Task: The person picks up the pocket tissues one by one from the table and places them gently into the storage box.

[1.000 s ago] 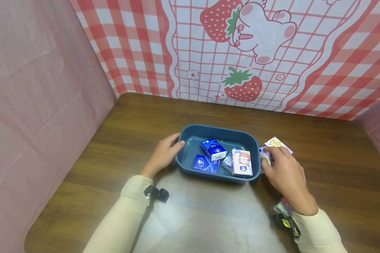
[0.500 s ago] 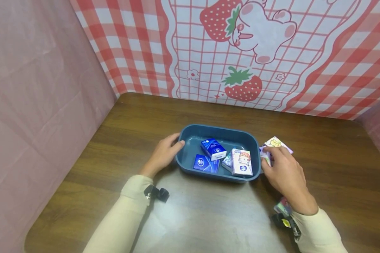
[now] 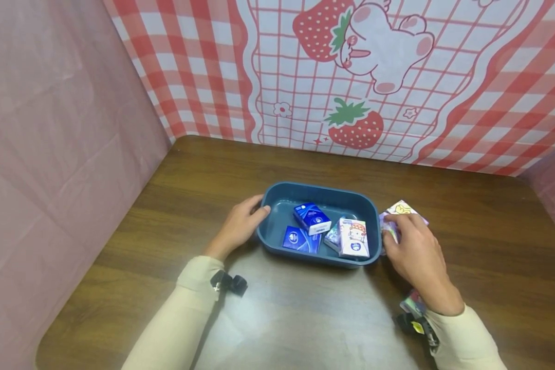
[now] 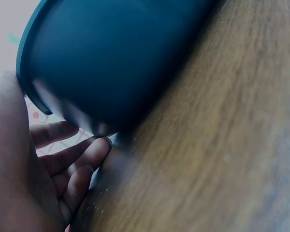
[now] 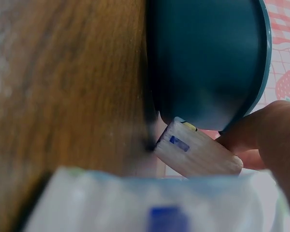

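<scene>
The left hand [image 3: 240, 223] and right hand [image 3: 418, 252] are bare below cream sleeves [image 3: 178, 308]; a chunky black left camera [image 3: 238, 285] and black right camera [image 3: 405, 322] with a yellow patch [image 3: 418, 327] sit at the cuffs [image 3: 202, 273].

lilac packet [image 3: 390, 227] at the fingertips of the right hand [image 3: 418, 251] now lying a little differently beside the end of the blue tub [image 3: 373, 223], slightly more of its printed side showing, thumb seeming a touch farther from the rim

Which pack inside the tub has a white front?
The cartoon-printed pack, rightmost in the tub; two blue packs and partly covered teal pack are darker.
</scene>
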`<state>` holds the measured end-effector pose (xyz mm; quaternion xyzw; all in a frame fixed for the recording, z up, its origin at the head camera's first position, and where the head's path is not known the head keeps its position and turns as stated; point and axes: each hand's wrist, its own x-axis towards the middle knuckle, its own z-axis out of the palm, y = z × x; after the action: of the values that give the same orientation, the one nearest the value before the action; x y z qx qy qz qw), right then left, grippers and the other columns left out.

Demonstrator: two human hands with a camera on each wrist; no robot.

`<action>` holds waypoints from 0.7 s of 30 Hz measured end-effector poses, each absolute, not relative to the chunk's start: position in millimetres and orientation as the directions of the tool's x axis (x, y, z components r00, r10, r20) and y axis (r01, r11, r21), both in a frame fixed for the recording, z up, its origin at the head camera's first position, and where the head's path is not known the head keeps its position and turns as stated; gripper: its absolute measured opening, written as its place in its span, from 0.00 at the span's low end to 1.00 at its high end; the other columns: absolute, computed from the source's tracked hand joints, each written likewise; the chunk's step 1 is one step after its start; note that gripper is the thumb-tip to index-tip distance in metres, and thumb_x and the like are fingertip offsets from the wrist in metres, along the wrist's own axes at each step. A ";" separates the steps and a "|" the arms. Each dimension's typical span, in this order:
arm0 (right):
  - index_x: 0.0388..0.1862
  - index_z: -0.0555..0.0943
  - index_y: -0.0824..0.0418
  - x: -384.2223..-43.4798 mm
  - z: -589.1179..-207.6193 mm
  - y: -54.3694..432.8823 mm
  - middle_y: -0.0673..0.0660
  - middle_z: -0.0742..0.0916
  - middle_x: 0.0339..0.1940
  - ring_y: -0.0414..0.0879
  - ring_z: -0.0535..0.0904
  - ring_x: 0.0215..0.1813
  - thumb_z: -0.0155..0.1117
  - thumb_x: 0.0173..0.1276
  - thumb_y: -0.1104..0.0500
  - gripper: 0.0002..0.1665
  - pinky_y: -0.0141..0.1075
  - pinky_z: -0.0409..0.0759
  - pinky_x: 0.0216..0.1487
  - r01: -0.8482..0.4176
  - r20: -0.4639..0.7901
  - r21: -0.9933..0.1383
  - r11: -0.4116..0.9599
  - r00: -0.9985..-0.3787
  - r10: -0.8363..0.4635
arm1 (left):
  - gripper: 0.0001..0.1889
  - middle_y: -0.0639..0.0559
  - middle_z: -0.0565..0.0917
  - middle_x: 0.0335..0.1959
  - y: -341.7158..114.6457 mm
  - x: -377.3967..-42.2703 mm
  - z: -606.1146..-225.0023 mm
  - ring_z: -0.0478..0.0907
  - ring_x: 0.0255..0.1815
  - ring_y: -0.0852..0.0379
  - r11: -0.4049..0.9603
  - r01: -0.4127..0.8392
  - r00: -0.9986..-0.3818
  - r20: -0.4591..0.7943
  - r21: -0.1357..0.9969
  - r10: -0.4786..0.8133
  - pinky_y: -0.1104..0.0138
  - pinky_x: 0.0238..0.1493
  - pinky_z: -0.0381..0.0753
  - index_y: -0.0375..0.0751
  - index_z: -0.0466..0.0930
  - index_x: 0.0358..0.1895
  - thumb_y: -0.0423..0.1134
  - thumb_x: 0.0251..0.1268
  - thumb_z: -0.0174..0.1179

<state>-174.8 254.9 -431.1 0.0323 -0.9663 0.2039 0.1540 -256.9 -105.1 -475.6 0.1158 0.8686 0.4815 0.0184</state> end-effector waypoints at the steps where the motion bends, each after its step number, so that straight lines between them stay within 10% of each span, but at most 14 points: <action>1: 0.57 0.81 0.67 -174.7 -431.0 254.8 0.69 0.79 0.50 0.65 0.76 0.48 0.67 0.65 0.62 0.22 0.64 0.78 0.46 -0.124 0.313 -0.385 0.914 -0.950 0.003 | 0.27 0.45 0.77 0.66 -105.0 -256.9 -475.6 0.72 0.67 0.46 0.507 0.185 -0.972 0.082 0.842 0.220 0.47 0.68 0.69 0.43 0.73 0.70 0.53 0.74 0.52; 21: 0.56 0.81 0.67 -173.8 -430.0 252.9 0.66 0.78 0.47 0.58 0.74 0.43 0.66 0.66 0.59 0.21 0.56 0.78 0.39 -0.106 0.362 -0.395 0.912 -0.931 0.048 | 0.28 0.45 0.78 0.65 -105.3 -256.2 -475.1 0.73 0.67 0.46 0.512 0.187 -0.972 0.084 0.838 0.219 0.48 0.67 0.70 0.43 0.73 0.70 0.54 0.74 0.52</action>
<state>-173.8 252.9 -430.0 0.0151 -0.9602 0.2087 0.1851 -256.2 -105.3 -475.1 0.1168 0.8693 0.4800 0.0164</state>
